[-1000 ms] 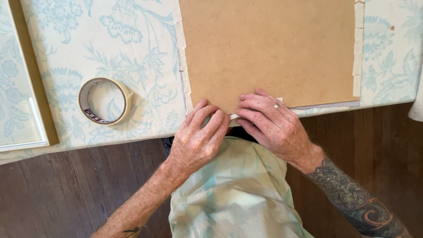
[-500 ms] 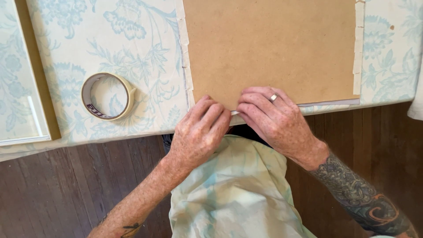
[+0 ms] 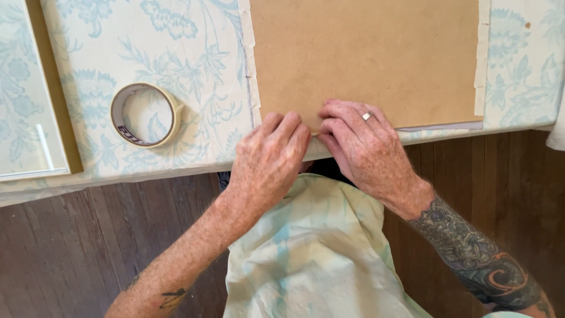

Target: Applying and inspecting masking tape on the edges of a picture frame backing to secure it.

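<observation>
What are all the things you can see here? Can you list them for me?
brown board: one, tan, lying flat on the table, its near edge under both hands
tape strips: pale cream, along the board's left and right edges
tape roll: one, cream, on the cloth left of the board
tablecloth: one, pale blue with flower pattern, covering the table
framed panel: one, brown edge, at far left on the table
floor: dark brown wood planks, below the table
apron: one, pale green, on the person's front
left hand: pressing the board's near edge
right hand: ring on one finger, pressing beside it
</observation>
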